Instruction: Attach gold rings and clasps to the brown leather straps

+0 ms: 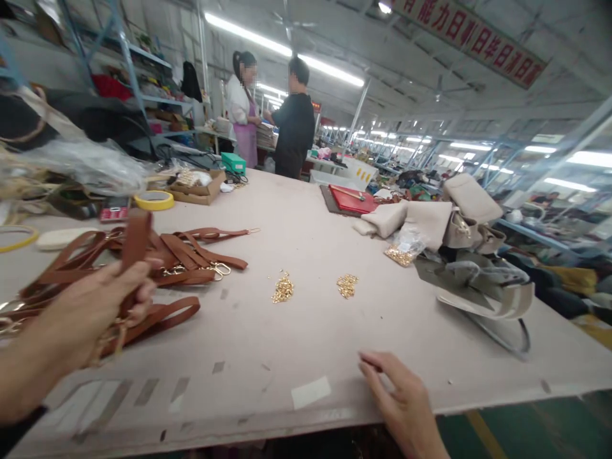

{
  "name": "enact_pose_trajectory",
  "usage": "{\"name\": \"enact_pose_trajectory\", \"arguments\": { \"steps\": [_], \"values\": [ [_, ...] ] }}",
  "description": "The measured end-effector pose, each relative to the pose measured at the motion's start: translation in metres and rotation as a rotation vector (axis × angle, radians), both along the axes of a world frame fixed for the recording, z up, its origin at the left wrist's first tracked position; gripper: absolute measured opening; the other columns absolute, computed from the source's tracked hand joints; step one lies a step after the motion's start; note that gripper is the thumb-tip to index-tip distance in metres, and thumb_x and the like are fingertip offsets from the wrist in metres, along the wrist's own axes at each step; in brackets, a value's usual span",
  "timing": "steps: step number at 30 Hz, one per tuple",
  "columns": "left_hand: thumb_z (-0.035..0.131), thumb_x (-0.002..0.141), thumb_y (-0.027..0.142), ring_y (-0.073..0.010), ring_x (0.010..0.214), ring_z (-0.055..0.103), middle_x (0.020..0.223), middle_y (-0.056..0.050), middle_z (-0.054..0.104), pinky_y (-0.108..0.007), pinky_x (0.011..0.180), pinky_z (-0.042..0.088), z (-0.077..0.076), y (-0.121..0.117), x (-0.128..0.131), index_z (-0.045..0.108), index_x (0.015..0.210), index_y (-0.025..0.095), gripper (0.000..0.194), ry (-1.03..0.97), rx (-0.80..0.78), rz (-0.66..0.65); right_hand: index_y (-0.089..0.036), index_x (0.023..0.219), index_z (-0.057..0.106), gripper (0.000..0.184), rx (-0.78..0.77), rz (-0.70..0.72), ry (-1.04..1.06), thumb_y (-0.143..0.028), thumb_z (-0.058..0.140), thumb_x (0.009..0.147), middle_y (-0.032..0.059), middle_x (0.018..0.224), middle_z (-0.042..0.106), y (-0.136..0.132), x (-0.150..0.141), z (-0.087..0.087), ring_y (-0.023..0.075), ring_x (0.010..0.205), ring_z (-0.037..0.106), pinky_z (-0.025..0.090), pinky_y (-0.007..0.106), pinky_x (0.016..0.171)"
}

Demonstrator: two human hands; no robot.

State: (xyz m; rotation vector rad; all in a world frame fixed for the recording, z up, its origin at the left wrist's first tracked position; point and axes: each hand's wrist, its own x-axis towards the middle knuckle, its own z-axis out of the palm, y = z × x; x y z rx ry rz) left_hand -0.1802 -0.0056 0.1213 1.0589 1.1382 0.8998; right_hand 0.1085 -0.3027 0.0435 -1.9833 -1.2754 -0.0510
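A brown strap [137, 239] is gripped in the left hand [98, 306], its fingers wrapped around the leather-like band, at the near side of a strap pile [184, 252] spread on a pale table [268, 229]. To the right of the pile, gold pieces are gathered in a left heap [283, 289] and a right heap [347, 286]. Farther right of the pile and nearer the viewer, the right hand [401, 389] is seen half curled, thumb and forefinger tips brought close; whether anything small is pinched cannot be told. Behind the pile, yellow tape [153, 205] and a cardboard box [191, 196] are placed.
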Motion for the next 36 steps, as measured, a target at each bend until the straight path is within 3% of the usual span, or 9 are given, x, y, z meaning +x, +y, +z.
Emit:
{"name": "enact_pose_trajectory", "arguments": {
  "steps": [2, 4, 10, 14, 20, 24, 28, 32, 36],
  "values": [
    [0.046, 0.09, 0.008, -0.0041, 0.044, 0.045, 0.061, 0.004, 0.054, -0.011, 0.037, 0.034, -0.005, 0.002, 0.017, 0.057, 0.089, 0.014, 0.013, -0.126, -0.091, -0.106, -0.023, 0.099, 0.07, 0.019, -0.044, 0.156, -0.027, -0.025, 0.053, 0.09, 0.0055, 0.095, 0.073, 0.049, -0.014, 0.003, 0.0194, 0.088, 0.067, 0.054, 0.03, 0.079],
    [0.05, 0.082, -0.001, -0.0073, 0.056, 0.058, 0.073, -0.003, 0.063, -0.013, 0.044, 0.044, -0.011, 0.002, 0.04, 0.059, 0.083, 0.01, 0.014, -0.203, -0.169, -0.164, -0.021, 0.1, 0.068, 0.019, -0.091, 0.228, -0.07, -0.019, 0.053, 0.09, 0.0061, 0.095, 0.072, 0.09, -0.022, 0.007, 0.0197, 0.089, 0.065, 0.052, 0.032, 0.08],
    [0.059, 0.069, -0.011, -0.0118, 0.082, 0.069, 0.096, -0.011, 0.071, -0.013, 0.067, 0.055, -0.02, 0.008, 0.093, 0.066, 0.089, 0.006, 0.028, -0.283, -0.141, -0.244, -0.022, 0.114, 0.064, 0.026, -0.216, 0.368, -0.319, -0.018, 0.049, 0.093, 0.0054, 0.114, 0.068, 0.183, -0.025, 0.013, 0.0238, 0.111, 0.055, 0.042, 0.038, 0.097],
    [0.061, 0.076, -0.004, -0.0133, 0.085, 0.071, 0.099, -0.012, 0.073, -0.017, 0.074, 0.057, -0.031, 0.017, 0.107, 0.064, 0.099, 0.009, 0.026, -0.372, -0.135, -0.266, -0.023, 0.124, 0.058, 0.032, -0.306, 0.355, -0.447, -0.027, 0.052, 0.092, 0.0066, 0.128, 0.061, 0.223, -0.027, 0.001, 0.0306, 0.127, 0.044, 0.035, 0.046, 0.105],
    [0.076, 0.073, 0.024, -0.0153, 0.068, 0.071, 0.095, -0.009, 0.073, -0.018, 0.048, 0.051, -0.059, 0.024, 0.111, 0.064, 0.095, 0.015, 0.027, -0.307, -0.044, -0.326, -0.018, 0.117, 0.062, 0.028, -0.327, 0.378, -0.448, -0.023, 0.048, 0.093, 0.0114, 0.119, 0.066, 0.25, -0.03, -0.017, 0.0326, 0.127, 0.046, 0.033, 0.052, 0.105],
    [0.068, 0.078, 0.026, -0.0159, 0.079, 0.07, 0.095, -0.008, 0.072, -0.019, 0.058, 0.052, -0.067, 0.025, 0.11, 0.062, 0.102, 0.015, 0.027, -0.286, 0.056, -0.357, -0.018, 0.107, 0.068, 0.026, -0.126, 0.354, -0.169, -0.013, 0.052, 0.087, 0.0104, 0.108, 0.071, 0.254, -0.025, -0.019, 0.0257, 0.11, 0.06, 0.042, 0.042, 0.098],
    [0.061, 0.081, 0.024, -0.0202, 0.096, 0.068, 0.102, -0.01, 0.069, -0.03, 0.084, 0.054, -0.068, 0.021, 0.111, 0.056, 0.112, 0.014, 0.033, -0.3, 0.084, -0.406, -0.019, 0.088, 0.072, 0.013, 0.121, 0.257, 0.412, -0.021, 0.062, 0.081, 0.0057, 0.084, 0.075, 0.249, -0.018, -0.011, 0.0205, 0.078, 0.068, 0.052, 0.034, 0.076],
    [0.061, 0.083, 0.026, -0.0202, 0.101, 0.064, 0.106, -0.01, 0.067, -0.034, 0.091, 0.051, -0.068, 0.015, 0.116, 0.058, 0.105, 0.014, 0.025, -0.306, 0.114, -0.454, -0.018, 0.085, 0.073, 0.017, 0.147, 0.426, 0.911, -0.033, 0.07, 0.076, 0.0039, 0.077, 0.075, 0.241, -0.023, 0.002, 0.0177, 0.069, 0.068, 0.054, 0.03, 0.068],
    [0.06, 0.084, 0.025, -0.0145, 0.083, 0.061, 0.089, -0.003, 0.066, -0.027, 0.08, 0.051, -0.071, 0.013, 0.119, 0.06, 0.099, 0.015, 0.018, -0.315, 0.176, -0.54, -0.017, 0.081, 0.071, 0.018, 0.153, 0.528, 1.052, -0.033, 0.075, 0.073, 0.0027, 0.075, 0.075, 0.239, -0.032, 0.008, 0.0139, 0.065, 0.067, 0.054, 0.026, 0.067]
  ]
}}
